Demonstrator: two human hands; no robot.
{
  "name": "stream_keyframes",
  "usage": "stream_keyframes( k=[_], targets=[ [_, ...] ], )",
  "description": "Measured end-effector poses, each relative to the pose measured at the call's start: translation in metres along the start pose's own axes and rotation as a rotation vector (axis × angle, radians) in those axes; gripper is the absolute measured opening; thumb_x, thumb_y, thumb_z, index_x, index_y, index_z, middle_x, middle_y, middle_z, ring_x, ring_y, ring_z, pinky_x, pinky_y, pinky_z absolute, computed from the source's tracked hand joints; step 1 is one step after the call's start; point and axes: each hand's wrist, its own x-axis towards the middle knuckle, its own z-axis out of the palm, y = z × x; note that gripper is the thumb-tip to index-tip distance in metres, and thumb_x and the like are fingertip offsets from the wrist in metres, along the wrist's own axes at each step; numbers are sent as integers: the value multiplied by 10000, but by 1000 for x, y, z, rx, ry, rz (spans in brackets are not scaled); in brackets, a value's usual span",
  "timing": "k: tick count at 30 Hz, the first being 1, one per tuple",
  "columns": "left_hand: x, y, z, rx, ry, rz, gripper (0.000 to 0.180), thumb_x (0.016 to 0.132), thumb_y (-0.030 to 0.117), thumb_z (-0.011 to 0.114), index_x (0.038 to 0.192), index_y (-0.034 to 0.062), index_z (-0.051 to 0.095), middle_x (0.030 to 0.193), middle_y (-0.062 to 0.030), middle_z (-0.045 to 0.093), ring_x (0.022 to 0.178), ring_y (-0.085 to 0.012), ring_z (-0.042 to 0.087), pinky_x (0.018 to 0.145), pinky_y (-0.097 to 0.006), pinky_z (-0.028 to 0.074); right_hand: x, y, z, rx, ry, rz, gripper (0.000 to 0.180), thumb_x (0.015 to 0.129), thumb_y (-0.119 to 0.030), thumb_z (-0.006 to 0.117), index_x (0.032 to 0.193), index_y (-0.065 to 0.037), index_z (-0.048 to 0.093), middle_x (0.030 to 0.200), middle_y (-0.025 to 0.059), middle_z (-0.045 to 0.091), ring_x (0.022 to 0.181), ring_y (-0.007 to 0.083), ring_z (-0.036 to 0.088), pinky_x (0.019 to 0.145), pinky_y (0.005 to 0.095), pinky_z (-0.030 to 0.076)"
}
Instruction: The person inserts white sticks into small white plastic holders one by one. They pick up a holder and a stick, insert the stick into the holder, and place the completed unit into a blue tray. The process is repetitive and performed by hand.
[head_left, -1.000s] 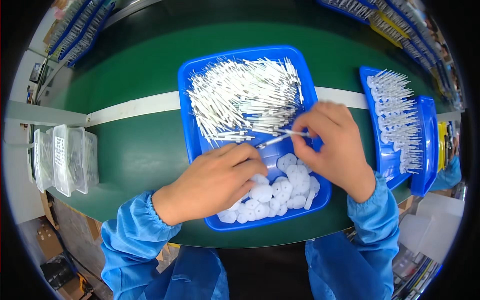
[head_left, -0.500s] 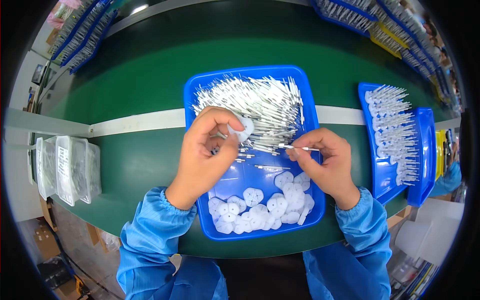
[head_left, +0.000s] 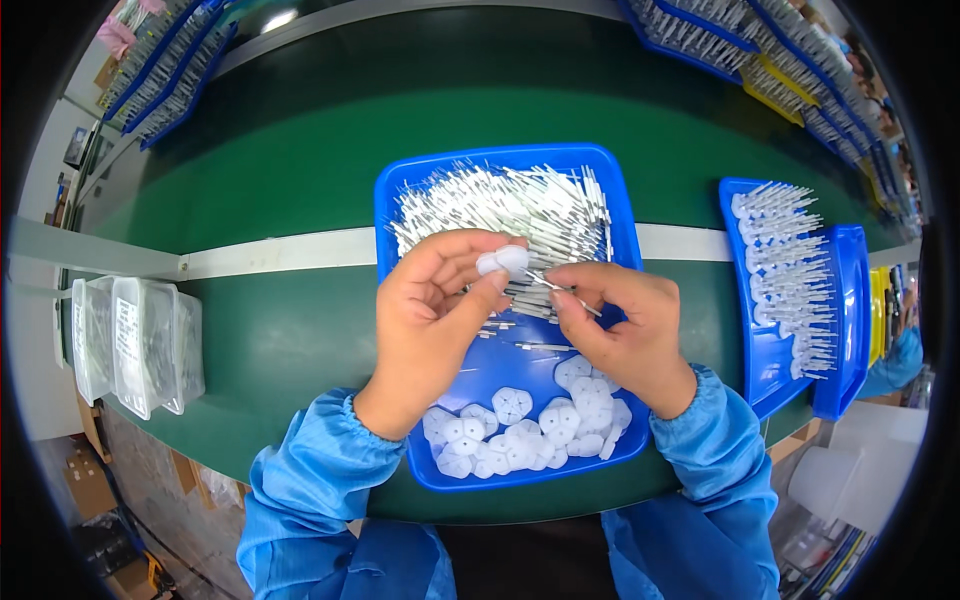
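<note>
My left hand [head_left: 432, 315] pinches a white flower-shaped plastic disc [head_left: 503, 261] above a blue tray [head_left: 384, 200]. Between my right thumb and forefinger is a thin white rod [head_left: 566, 292], its upper-left end at or very near the disc; whether it has entered the disc, I cannot tell. My right hand [head_left: 630, 325] hovers over the tray's right half. Beneath both hands, a heap of white rods [head_left: 500, 205] fills the tray's far part. A pile of loose discs [head_left: 540, 430] lies at its near end.
To the right, a blue tray [head_left: 760, 350] carries rows of discs with rods, beside another blue tray [head_left: 850, 300]. Clear plastic boxes [head_left: 140, 345] stand at the left. Filled trays [head_left: 690, 35] sit on racks in both far corners. A white strip [head_left: 280, 255] crosses the green table.
My right hand has moved left and brought the rod to the disc. My left hand has shifted slightly right, and the disc is turned differently.
</note>
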Motion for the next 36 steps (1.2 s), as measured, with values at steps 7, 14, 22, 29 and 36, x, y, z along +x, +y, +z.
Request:
stream_keyframes(
  k=[7,14,22,29,36],
  targets=[
    [0,4,3,134,12,36,384,1054,-62,693,1435,-11,693,1423,-172,750,1242,-188,740,948,-290,638,-5,1,3,37,14,88,201,923,-44,853,1122,-70,843,647,43,721,526,101,672,512,273,502],
    [-1,2,9,333,-1,99,408,1040,-89,702,1441,-18,724,1421,-142,750,1234,-172,719,979,-303,648,-3,-9,7,13,26,80,179,945,-75,863,1120,-63,828,614,33,684,498,91,628,500,278,477],
    [0,-7,8,369,10,159,403,1016,-60,749,1398,67,777,1290,-125,809,1108,-153,772,911,-303,678,0,-4,1,380,-132,486,136,1021,-123,832,1067,-3,787,681,21,718,585,44,646,517,256,463],
    [0,-8,5,535,-22,211,452,961,-87,766,1385,68,790,1191,-147,833,1020,-161,801,871,-300,671,4,3,3,220,-90,336,143,993,-142,854,1018,-18,788,717,54,748,582,94,677,526,274,476],
    [-4,-7,5,767,5,329,505,906,-94,796,1378,86,802,1036,-152,837,880,-193,818,792,-307,652,10,-2,2,-439,-25,-191,136,912,-167,887,971,-91,791,761,46,771,596,228,696,602,362,486]
  ],
)
